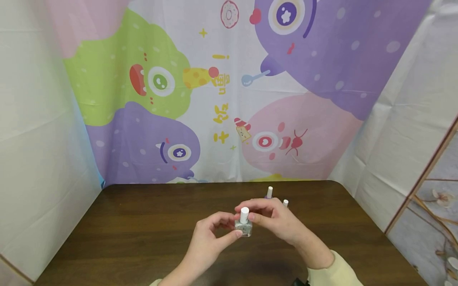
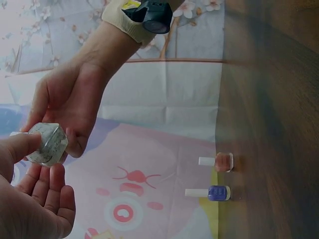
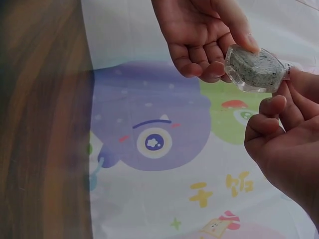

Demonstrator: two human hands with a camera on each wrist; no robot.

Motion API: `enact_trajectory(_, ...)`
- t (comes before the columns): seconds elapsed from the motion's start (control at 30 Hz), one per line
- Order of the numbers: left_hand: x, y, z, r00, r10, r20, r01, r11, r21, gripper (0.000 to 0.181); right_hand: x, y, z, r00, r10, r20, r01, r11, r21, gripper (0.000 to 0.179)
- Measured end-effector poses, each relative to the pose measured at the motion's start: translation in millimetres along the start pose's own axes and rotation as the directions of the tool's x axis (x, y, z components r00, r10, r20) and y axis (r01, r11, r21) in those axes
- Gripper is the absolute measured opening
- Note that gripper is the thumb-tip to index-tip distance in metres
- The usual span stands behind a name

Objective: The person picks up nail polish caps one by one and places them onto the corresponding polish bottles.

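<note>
Between both hands, above the table, is a nail polish bottle (image 1: pixel 243 228) with a white cap and a clear, speckled grey-green body. My left hand (image 1: pixel 212 235) pinches the glass body between thumb and fingers. At the cap, my right hand (image 1: pixel 280 221) grips with thumb and fingers. The right wrist view shows the speckled bottle (image 3: pixel 256 68) tilted, the left thumb lying across its side. In the left wrist view the same bottle (image 2: pixel 48 144) hides part of the right fingers.
Behind the right hand, a purple nail polish bottle (image 2: pixel 219 193) and an orange-brown nail polish bottle (image 2: pixel 225 162) stand upright on the dark wooden table (image 1: pixel 136 234). A cartoon-printed curtain (image 1: pixel 222 159) hangs along the table's far edge, with pale cloth at both sides.
</note>
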State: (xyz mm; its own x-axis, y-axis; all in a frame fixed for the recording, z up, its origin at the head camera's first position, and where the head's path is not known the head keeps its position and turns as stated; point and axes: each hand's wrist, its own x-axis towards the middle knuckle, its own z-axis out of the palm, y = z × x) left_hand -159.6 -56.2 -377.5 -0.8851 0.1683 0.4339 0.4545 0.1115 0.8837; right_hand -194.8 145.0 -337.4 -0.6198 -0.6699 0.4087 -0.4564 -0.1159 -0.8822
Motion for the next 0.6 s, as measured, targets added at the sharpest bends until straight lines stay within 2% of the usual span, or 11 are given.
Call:
enact_trajectory(0.1,-0.1,1.3,0.0,1.000,-0.016,0.005,0.016,1.000,0.001,0.022,-0.4,1.7,0.7,0.999,0.015,-0.032,-0.016,1.000,-0.021,0.025)
enact_trajectory(0.3,-0.4,2.9,-0.1,1.000,-0.027,0.004,0.027,1.000,-0.001,0.021,-0.3,3.6,2.1,0.998,-0.023,-0.058,0.020,0.998,-0.053,0.022)
enact_trajectory(0.4,-0.6,3.5,0.1,0.999,-0.035,-0.003,0.035,0.999,0.001,0.021,0.2,3.7,3.2,0.996,-0.018,-0.082,0.013,0.998,-0.054,0.021)
enact_trajectory(0.6,-0.9,5.3,0.7,0.999,-0.037,-0.013,0.037,0.999,0.001,0.021,1.3,5.1,5.0,0.991,-0.066,-0.113,0.059,0.996,-0.066,0.020)
